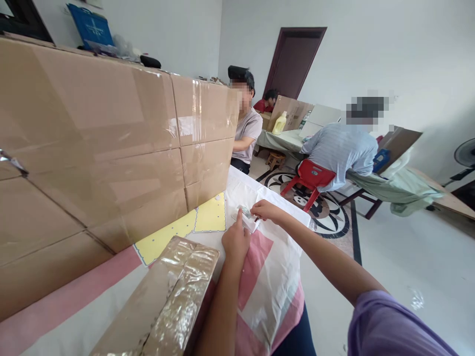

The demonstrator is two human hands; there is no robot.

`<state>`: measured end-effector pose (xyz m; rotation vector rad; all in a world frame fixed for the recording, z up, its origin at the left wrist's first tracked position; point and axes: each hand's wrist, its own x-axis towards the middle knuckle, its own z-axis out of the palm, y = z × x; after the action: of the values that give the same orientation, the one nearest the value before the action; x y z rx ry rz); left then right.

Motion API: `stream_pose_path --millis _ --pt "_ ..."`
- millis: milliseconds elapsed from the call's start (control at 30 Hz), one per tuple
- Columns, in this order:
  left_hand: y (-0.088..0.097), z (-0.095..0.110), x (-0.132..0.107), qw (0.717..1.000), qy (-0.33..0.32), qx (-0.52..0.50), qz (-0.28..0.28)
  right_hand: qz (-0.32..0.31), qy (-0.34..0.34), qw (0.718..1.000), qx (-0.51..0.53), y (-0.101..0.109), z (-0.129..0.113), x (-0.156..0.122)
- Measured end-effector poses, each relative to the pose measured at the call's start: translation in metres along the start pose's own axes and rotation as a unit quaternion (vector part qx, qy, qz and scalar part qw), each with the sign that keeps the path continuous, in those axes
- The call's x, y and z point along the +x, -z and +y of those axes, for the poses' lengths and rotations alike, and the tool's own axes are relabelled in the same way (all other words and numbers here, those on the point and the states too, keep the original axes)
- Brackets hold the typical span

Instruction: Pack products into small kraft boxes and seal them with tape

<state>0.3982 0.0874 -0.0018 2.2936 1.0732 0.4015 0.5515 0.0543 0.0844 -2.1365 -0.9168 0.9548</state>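
My left hand (236,240) rests on the cloth-covered table (256,277), fingers curled and the index finger pointing up onto a small white-and-clear packet (246,217). My right hand (264,210) reaches in from the right and pinches the same packet at its far end. The packet lies on the white part of the cloth near the table's right edge. What the packet contains is too small to make out.
A tall wall of taped cardboard boxes (111,143) fills the left. A tape-wrapped box (166,301) lies near me. A yellow sheet (196,222) lies by the boxes. Three people (336,148) sit at tables beyond, one on a red chair (309,180). A fan (465,153) stands far right.
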Motion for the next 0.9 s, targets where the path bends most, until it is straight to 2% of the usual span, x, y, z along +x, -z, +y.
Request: stream_pose_path --millis 367,900 --pt "-0.001 0.000 -0.002 1.000 -0.012 0.007 0.010 0.019 0.046 0.986 0.157 -0.005 0.028 -0.004" --pt "-0.003 0.001 -0.002 1.000 0.000 0.009 0.018 0.090 0.172 0.933 0.303 -0.025 0.065 -0.014"
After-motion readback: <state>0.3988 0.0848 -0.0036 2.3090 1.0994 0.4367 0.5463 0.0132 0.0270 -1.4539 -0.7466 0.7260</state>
